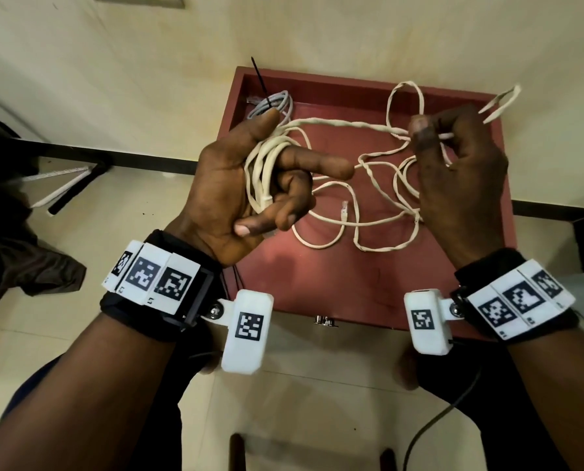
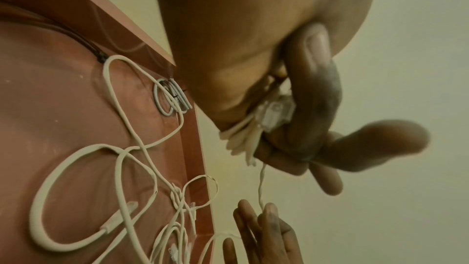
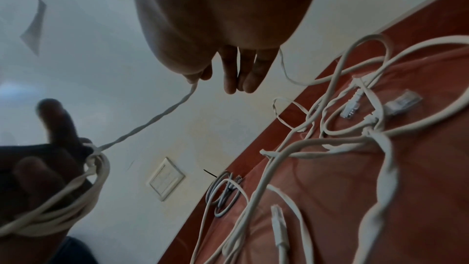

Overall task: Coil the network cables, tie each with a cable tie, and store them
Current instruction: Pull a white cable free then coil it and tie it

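A white flat network cable is partly wound into a coil [image 1: 263,175] around the fingers of my left hand [image 1: 283,198], which grips it; its plug [image 2: 276,111] lies against the curled fingers. From the coil a twisted stretch [image 1: 344,124] runs right to my right hand [image 1: 426,134], which pinches it between thumb and fingers. The rest of the cable [image 1: 351,215] lies in loose tangled loops on the red tabletop [image 1: 317,283]. A grey cable coil [image 1: 273,103], bound with a black cable tie [image 1: 261,83], sits in the far left corner.
The red tabletop has a raised rim [image 1: 351,86] and a metal knob [image 1: 324,321] on its near edge. Behind it is a cream wall with a switch plate [image 3: 166,178]. A dark cloth [image 1: 29,260] lies on the tiled floor at the left.
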